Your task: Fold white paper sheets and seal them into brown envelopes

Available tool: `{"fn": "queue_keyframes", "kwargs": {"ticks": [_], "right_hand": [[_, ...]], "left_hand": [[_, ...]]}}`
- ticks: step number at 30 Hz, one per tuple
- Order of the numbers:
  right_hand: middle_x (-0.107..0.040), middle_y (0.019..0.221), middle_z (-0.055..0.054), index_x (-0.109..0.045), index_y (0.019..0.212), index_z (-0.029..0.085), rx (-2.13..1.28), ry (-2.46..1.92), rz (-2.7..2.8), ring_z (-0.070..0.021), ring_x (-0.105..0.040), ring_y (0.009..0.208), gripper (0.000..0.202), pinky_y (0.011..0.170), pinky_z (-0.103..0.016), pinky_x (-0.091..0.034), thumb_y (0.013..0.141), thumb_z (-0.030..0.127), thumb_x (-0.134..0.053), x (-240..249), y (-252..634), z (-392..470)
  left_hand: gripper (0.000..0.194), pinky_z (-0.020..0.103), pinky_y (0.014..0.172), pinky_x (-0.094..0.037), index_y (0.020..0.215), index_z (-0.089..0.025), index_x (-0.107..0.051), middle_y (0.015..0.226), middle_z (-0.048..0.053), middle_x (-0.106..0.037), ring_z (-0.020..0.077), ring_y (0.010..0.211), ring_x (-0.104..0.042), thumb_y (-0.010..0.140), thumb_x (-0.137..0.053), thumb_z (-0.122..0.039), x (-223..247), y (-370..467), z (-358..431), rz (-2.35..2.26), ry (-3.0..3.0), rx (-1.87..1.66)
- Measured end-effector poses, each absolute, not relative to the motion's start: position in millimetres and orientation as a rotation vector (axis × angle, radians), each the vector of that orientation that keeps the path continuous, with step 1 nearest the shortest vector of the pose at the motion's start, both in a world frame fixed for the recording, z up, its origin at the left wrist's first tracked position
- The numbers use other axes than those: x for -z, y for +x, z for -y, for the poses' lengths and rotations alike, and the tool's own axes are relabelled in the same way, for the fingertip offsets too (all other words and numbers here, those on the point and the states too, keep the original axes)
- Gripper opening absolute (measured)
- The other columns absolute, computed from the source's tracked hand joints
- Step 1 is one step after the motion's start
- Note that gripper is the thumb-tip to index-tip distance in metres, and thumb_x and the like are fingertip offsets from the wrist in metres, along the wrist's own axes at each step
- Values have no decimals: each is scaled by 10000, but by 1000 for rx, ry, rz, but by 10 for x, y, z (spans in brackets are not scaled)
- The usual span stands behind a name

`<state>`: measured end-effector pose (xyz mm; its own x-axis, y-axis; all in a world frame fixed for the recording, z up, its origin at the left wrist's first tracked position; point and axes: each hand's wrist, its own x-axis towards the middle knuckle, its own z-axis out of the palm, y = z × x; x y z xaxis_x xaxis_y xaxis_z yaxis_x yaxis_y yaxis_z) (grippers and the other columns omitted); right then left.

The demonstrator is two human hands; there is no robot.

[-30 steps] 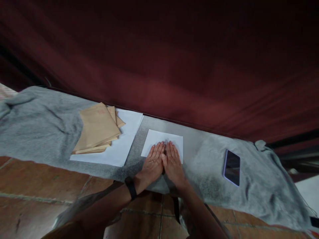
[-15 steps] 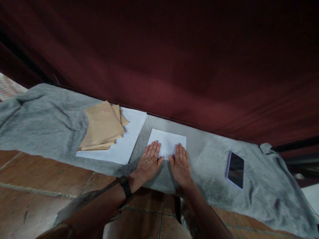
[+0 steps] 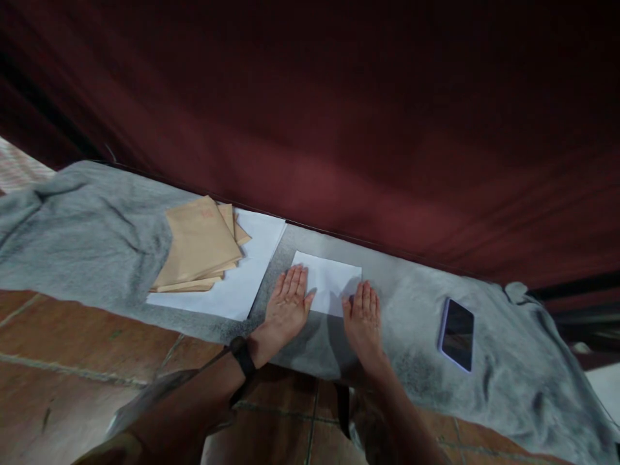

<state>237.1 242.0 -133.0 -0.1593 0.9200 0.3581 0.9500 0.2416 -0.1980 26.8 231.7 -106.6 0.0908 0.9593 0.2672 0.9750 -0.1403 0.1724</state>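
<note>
A small white rectangle of paper [image 3: 329,278], looking folded, lies on the grey cloth in front of me. My left hand [image 3: 288,303] is at its left edge, palm down with the fingers stretched out; a dark watch [image 3: 242,356] sits on that wrist. At the paper's lower right corner is my right hand [image 3: 363,316], its fingers straight and the thumb a little apart. Neither hand grips anything. Whether the fingers press on the paper or hover just over it, I cannot tell.
To the left, several brown envelopes [image 3: 201,242] lie fanned on larger white sheets [image 3: 256,258]. A phone [image 3: 458,334] in a purple case rests at the right. Grey cloth [image 3: 407,297] covers the long surface; a dark red curtain [image 3: 310,129] hangs behind. Tiled floor [image 3: 87,342] shows below.
My hands have moved apart, from flat on the paper's lower part out to its two sides. The paper stays in nearly the same place.
</note>
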Motion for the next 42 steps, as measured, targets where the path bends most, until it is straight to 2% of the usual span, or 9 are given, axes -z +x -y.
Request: {"fn": "queue_keyframes", "kwargs": {"ticks": [4,8,15,21,31,36,42], "right_hand": [[-365,1650,-238,-356,1587,9,-117,-1670,2208,-293,-298,1566,648,1249,-525,-304,1104,402,-178,1253,2118,-2665],[-366,1672,-149,-397,1587,70,-282,-1679,2273,-237,-284,1573,640,1286,-460,-224,1106,386,-120,1194,1887,-2818],[-340,1690,-95,-374,1609,122,-277,-1765,2278,-253,-264,1579,619,1291,-472,-151,1111,405,-139,1125,1740,-2925],[-345,1684,-133,-390,1605,137,-131,-1805,2252,-283,-307,1557,601,1268,-504,-190,1109,403,-180,1219,1751,-2964],[-460,1597,-233,-395,1575,18,149,-1755,2132,-340,-426,1480,652,1209,-528,-317,1098,437,-244,1395,2056,-2979],[-490,1571,-247,-392,1576,20,226,-1727,2110,-342,-464,1447,689,1190,-530,-348,1097,491,-237,1448,2184,-2950],[-493,1568,-247,-397,1577,33,246,-1761,2102,-347,-469,1442,676,1188,-534,-342,1101,474,-208,1454,2353,-2906]], "left_hand": [[589,468,1293,-263,1596,-88,-371,1655,140,-389,249,1569,-301,1058,-314,-322,1053,451,-2526,1953,-2424,464],[559,467,1293,-255,1566,-97,-431,1651,114,-407,246,1557,-331,1043,-300,-246,1101,556,-2700,1910,-2519,392],[567,499,1287,-255,1579,-106,-413,1652,120,-402,258,1567,-304,1041,-276,-223,1146,508,-2844,1886,-2504,366],[570,506,1286,-230,1593,-116,-387,1676,139,-349,263,1570,-300,1045,-293,-241,1198,483,-2869,1935,-2433,392],[644,543,1275,-203,1600,-176,-390,1690,163,-301,306,1570,-297,1057,-376,-522,1072,427,-2784,2045,-2351,297],[660,549,1283,-174,1603,-160,-386,1687,180,-298,325,1571,-288,1050,-411,-520,1058,459,-2733,2093,-2318,280],[666,555,1288,-164,1603,-152,-387,1686,181,-300,336,1574,-277,1052,-410,-524,1056,494,-2729,2123,-2309,267]]}}
